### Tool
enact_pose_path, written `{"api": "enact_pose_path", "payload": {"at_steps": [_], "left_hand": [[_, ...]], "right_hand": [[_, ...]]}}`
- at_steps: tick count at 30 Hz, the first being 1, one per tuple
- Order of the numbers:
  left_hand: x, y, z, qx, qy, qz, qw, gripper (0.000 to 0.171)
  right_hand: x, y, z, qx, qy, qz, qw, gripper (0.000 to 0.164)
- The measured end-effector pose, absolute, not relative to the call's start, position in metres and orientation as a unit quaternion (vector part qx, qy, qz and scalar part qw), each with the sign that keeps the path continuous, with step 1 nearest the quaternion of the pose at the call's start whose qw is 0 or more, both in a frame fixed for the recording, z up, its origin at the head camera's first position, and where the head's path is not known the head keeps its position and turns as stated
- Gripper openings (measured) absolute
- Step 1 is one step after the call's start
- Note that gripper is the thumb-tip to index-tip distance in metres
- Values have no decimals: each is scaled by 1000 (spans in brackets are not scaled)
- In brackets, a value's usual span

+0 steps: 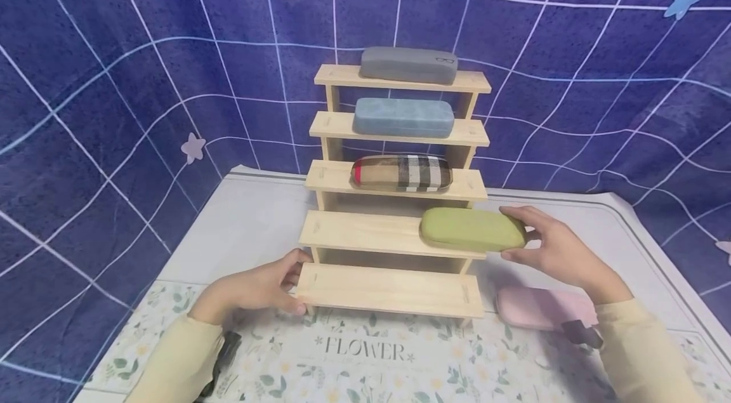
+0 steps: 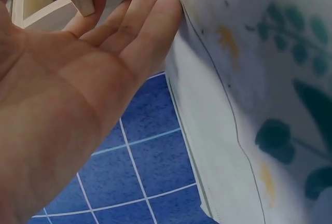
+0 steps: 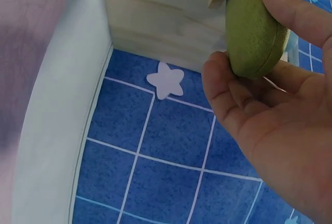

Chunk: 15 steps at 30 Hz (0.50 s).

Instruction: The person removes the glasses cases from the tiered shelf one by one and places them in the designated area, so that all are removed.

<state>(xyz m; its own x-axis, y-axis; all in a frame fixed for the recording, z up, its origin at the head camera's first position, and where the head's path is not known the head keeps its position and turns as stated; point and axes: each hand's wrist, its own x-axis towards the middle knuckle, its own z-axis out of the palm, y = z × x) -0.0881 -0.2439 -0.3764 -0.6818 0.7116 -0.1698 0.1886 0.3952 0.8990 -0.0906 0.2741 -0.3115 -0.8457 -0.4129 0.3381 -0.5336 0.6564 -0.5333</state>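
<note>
A stepped wooden display rack stands in the middle of the head view. My right hand pinches the right end of a green glasses case, which lies at the right side of the second step from the bottom and juts past its end. In the right wrist view, thumb and fingers span the green case. At the left end of the bottom step, my left hand holds the board, thumb in front and fingers behind; the left wrist view shows the palm beside the wood.
Higher steps bear a plaid case, a blue case and a grey case. A pink case lies on the table right of the rack. A floral mat covers the front; a blue gridded cloth hangs behind.
</note>
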Motion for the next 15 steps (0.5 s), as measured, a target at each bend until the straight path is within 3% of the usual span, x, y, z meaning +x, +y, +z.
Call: {"api": "enact_pose_path", "payload": {"at_steps": [15], "left_hand": [[-89,-241,-373,267,788,478,281,76]], "right_hand": [[-80,319,-319,217,-916,329,74,74]]}}
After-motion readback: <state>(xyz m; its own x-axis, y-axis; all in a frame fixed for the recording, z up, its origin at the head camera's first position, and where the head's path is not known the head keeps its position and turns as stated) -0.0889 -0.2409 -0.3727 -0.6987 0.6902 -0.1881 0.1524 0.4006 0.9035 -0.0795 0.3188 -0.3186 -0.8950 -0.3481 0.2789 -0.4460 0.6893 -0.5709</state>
